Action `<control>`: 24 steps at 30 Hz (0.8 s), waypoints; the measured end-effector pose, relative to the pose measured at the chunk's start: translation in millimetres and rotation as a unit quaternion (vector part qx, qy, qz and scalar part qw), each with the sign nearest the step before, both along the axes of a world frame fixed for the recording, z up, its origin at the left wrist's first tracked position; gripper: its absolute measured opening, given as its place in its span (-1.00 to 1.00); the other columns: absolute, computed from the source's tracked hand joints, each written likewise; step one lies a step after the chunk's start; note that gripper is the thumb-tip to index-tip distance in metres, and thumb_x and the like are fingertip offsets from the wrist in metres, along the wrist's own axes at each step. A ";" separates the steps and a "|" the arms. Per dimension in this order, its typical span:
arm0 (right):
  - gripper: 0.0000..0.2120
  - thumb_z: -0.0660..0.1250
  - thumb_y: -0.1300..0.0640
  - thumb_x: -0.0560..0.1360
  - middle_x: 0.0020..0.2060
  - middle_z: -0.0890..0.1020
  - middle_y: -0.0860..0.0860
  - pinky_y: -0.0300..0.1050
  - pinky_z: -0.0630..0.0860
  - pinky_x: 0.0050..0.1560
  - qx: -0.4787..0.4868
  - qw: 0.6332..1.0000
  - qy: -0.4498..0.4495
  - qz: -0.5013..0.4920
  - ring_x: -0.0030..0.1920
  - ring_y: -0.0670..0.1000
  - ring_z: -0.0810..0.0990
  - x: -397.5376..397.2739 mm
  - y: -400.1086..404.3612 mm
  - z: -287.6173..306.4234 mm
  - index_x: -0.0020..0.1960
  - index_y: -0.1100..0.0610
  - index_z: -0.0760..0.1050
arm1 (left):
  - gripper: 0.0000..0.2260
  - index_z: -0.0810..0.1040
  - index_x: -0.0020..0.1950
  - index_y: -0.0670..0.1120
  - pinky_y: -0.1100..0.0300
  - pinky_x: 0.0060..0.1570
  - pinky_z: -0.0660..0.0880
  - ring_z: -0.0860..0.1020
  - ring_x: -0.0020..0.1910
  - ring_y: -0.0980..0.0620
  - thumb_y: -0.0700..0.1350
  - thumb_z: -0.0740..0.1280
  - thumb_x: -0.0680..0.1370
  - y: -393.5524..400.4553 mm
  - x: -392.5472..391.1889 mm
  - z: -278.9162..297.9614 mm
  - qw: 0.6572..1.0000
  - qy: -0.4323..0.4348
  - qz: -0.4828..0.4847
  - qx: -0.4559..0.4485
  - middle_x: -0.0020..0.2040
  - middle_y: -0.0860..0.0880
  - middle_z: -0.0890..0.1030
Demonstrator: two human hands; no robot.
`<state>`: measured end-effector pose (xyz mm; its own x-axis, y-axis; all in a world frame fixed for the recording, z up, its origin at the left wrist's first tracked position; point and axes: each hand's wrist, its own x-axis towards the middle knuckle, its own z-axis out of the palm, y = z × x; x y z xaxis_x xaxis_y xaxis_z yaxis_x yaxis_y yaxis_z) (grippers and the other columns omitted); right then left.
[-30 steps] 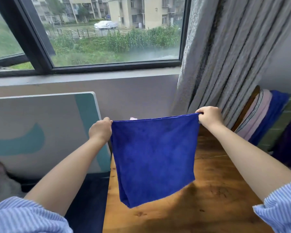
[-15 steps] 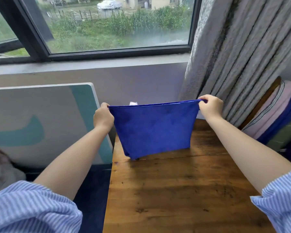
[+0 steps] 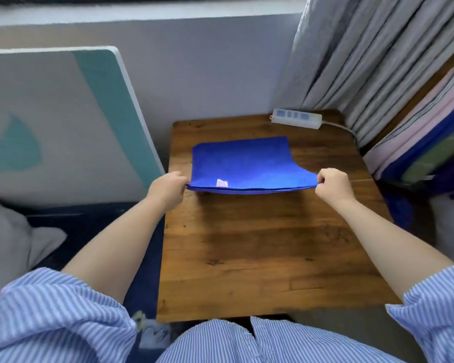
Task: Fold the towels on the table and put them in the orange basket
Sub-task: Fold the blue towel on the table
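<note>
A blue towel [image 3: 247, 163], doubled over, lies mostly flat on the far half of the wooden table [image 3: 268, 252]. Its near edge is lifted slightly off the wood. My left hand [image 3: 167, 188] pinches the near left corner, and my right hand [image 3: 333, 184] pinches the near right corner. A small white label [image 3: 222, 183] shows on the towel near the front edge. No orange basket is in view.
A white power strip [image 3: 296, 118] lies at the table's far right corner, its cable running right. Grey curtains [image 3: 364, 53] hang behind it. Folded striped and coloured fabrics [image 3: 430, 142] are stacked at the right. A white and teal board [image 3: 63, 121] leans at the left.
The towel hung upright from my hands over the table; both hands have come down and toward me, laying it flat on the wood. The view has tilted down from the window.
</note>
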<state>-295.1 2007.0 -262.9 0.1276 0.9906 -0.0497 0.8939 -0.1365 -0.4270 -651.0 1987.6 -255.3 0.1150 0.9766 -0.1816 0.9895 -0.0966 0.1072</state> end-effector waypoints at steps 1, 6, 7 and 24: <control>-0.86 0.20 0.45 0.32 -0.11 0.59 0.30 -0.03 0.41 -0.09 -0.053 0.998 -0.024 0.021 -0.03 0.25 0.52 2.8 -12.8 -12.3 -0.19 0.39 0.51 | -0.74 0.56 0.13 -0.11 0.11 -0.14 0.41 0.51 0.10 -0.11 -0.25 0.14 0.56 -8.3 2.3 -9.5 0.998 0.036 -0.024 -0.043 0.11 -0.09 0.52; -0.79 0.18 0.41 0.35 -0.08 0.58 0.24 -0.08 0.44 -0.09 -0.242 0.958 -0.096 0.117 -0.01 0.17 0.53 9.3 -73.3 -65.9 -0.35 0.15 0.37 | -0.71 0.52 0.21 -0.07 0.11 0.00 0.48 0.49 0.16 -0.05 -0.25 0.15 0.55 -50.7 6.9 -57.2 0.958 0.142 -0.136 -0.207 0.18 -0.05 0.51; -0.81 0.18 0.41 0.36 -0.05 0.56 0.22 -0.08 0.45 -0.04 -0.260 0.951 -0.108 0.126 0.00 0.16 0.52 8.8 -83.4 -74.0 -0.31 0.15 0.39 | -0.71 0.51 0.22 -0.07 0.12 0.01 0.48 0.48 0.17 -0.05 -0.24 0.15 0.55 -59.4 7.4 -65.3 0.950 0.151 -0.154 -0.225 0.20 -0.04 0.50; -0.73 0.30 0.09 0.45 0.02 0.56 0.11 -0.17 0.41 -0.18 -0.502 0.796 -0.243 0.237 -0.04 0.07 0.50 3.2 -125.4 -105.7 0.08 0.21 0.51 | -0.71 0.48 0.23 -0.13 0.12 0.08 0.42 0.39 0.23 -0.08 -0.04 0.15 0.60 -110.0 21.0 -110.3 0.889 0.173 -0.224 -0.361 0.24 -0.10 0.42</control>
